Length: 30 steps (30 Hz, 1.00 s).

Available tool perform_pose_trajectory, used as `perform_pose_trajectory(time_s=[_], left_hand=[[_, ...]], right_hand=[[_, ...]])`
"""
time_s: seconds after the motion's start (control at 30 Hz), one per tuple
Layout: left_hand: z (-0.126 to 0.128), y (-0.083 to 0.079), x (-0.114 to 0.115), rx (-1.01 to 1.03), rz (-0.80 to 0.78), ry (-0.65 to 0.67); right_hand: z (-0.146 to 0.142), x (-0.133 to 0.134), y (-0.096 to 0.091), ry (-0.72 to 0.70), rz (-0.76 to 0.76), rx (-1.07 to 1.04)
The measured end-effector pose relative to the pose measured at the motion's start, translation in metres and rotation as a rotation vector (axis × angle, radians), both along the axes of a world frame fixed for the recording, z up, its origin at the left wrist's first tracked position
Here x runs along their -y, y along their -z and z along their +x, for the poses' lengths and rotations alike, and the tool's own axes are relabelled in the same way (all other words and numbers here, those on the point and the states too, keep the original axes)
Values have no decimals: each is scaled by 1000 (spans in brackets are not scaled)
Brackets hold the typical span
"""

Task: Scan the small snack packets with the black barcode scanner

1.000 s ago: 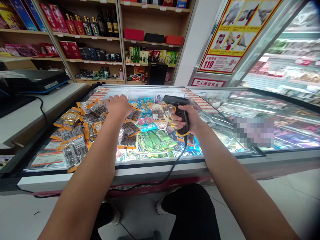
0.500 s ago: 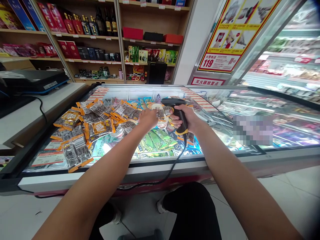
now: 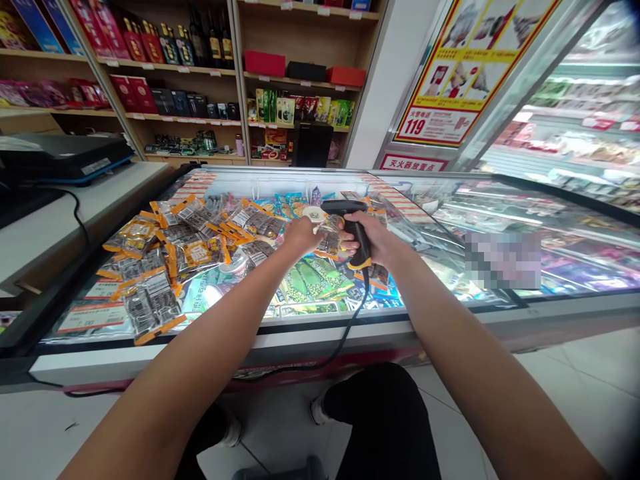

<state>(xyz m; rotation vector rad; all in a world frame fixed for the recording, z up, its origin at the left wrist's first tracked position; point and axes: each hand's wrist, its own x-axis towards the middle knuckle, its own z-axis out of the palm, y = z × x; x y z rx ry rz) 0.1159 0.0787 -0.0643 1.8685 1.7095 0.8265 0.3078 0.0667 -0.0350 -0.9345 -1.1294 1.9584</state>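
Note:
My right hand [image 3: 373, 235] is wrapped round the grip of a black and yellow barcode scanner [image 3: 359, 245], its head pointing left. To its left, my left hand [image 3: 302, 236] is closed on the edge of a clear snack packet [image 3: 327, 244] with dark contents and orange trim. That packet lies just below the scanner's head, close to my right fingers; whether they touch it I cannot tell. Many similar orange-trimmed packets [image 3: 197, 250] are heaped on the freezer's glass top, left of my hands. A black cable [image 3: 345, 333] hangs from the scanner's grip over the front edge.
Under the glass of the chest freezer [image 3: 165, 347] lie green and blue frozen packs [image 3: 320, 277]. A counter [image 3: 135, 193] with a black device [image 3: 65, 157] stands at left. Shelves [image 3: 175, 67] of bottles and boxes line the back. My knees are against the freezer's front.
My left hand has shifted slightly right, and the packet in it has turned and tilted, with its clear part now facing up. The scanner has moved slightly left.

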Motion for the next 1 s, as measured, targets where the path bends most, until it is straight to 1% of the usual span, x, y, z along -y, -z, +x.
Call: perform_pose_trajectory(time_s=[0.1, 0.17, 0.2, 0.27, 0.33, 0.5, 0.57, 0.67, 0.87, 1.0], left_hand=[[5, -3, 7, -146, -41, -16], [7, -5, 9, -131, -70, -2], [7, -6, 8, -75, -89, 12], [5, -6, 5, 103, -114, 21], [3, -5, 0, 264, -102, -5], [-3, -4, -8, 544, 44, -136], [-4, -4, -9, 606, 99, -159], [-5, -4, -10, 610, 127, -170], [-6, -3, -10, 637, 111, -137], [-6, -2, -10, 599, 135, -151]], right_hand=[[-1, 1, 0, 6, 13, 9], [-1, 1, -1, -1, 4, -4], [0, 1, -1, -3, -1, -12], [1, 2, -2, -8, -5, -27], [2, 3, -4, -24, 3, -41], [2, 8, -8, -99, 58, -42], [2, 9, -8, -132, 79, -40], [3, 9, -7, -156, 94, -42], [2, 11, -9, -132, 100, -59], [2, 13, -10, -133, 96, -62]])
